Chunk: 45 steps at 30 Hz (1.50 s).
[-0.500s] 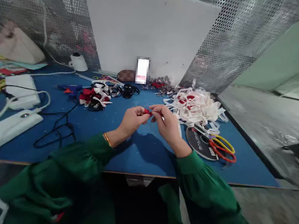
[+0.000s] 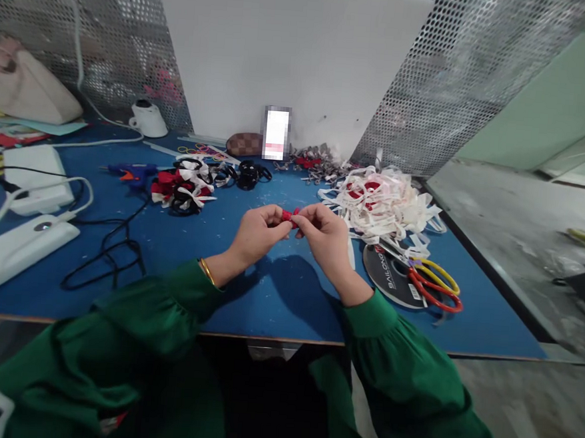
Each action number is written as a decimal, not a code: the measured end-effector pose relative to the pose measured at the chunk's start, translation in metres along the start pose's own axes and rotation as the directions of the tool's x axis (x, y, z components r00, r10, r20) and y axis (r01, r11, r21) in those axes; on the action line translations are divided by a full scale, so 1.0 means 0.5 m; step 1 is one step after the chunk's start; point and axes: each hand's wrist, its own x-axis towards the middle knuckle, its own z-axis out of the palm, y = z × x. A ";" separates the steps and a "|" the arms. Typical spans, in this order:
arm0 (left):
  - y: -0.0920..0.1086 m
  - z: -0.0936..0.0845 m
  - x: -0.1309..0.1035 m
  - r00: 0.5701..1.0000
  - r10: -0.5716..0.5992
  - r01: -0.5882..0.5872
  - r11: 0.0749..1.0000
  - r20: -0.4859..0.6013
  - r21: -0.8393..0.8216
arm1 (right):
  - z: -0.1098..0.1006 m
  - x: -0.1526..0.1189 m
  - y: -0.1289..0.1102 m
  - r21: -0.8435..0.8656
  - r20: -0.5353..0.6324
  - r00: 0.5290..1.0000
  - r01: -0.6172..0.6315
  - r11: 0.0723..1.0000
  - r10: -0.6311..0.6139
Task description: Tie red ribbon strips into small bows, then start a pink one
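Pinching a small red piece [image 2: 287,215] with left hand [image 2: 258,234] and right hand [image 2: 328,240], held it between both, presumably for precision.

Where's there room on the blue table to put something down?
Bare blue tabletop shows between the black cable and the left hand, and between the green sleeves. It's crowded at right, with white ribbons and scissors, and at far left, with white boxes.

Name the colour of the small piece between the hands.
The small piece is red; head view shows it best.
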 end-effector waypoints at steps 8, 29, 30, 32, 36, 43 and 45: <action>0.017 -0.002 0.004 0.999 -0.024 0.020 0.996 -0.040 -0.085 | -0.006 -0.005 -0.011 -0.202 0.043 0.977 0.213 0.956 -0.209; 0.022 0.005 -0.002 0.998 -0.068 0.063 0.968 -0.012 -0.243 | -0.005 -0.011 0.003 -0.472 0.098 0.933 0.349 0.810 -0.346; 0.022 0.005 -0.003 0.998 -0.059 0.053 0.973 -0.022 -0.223 | -0.005 -0.009 0.002 -0.446 0.106 0.940 0.336 0.830 -0.323; 0.022 0.004 -0.003 0.999 -0.035 0.029 0.985 -0.030 -0.170 | -0.008 -0.006 0.000 -0.387 0.120 0.954 0.300 0.872 -0.275; 0.021 -0.002 -0.006 0.998 0.058 -0.058 0.998 0.011 -0.023 | -0.021 0.005 -0.007 -0.252 0.175 0.973 0.192 0.948 -0.151; 0.017 -0.011 -0.011 0.982 0.175 -0.186 0.940 0.066 0.284 | -0.031 0.019 -0.012 0.077 0.282 0.956 -0.111 0.991 0.085; 0.019 -0.010 -0.011 0.983 0.173 -0.182 0.940 0.054 0.288 | -0.031 0.019 -0.013 0.121 0.251 0.959 -0.162 0.979 0.128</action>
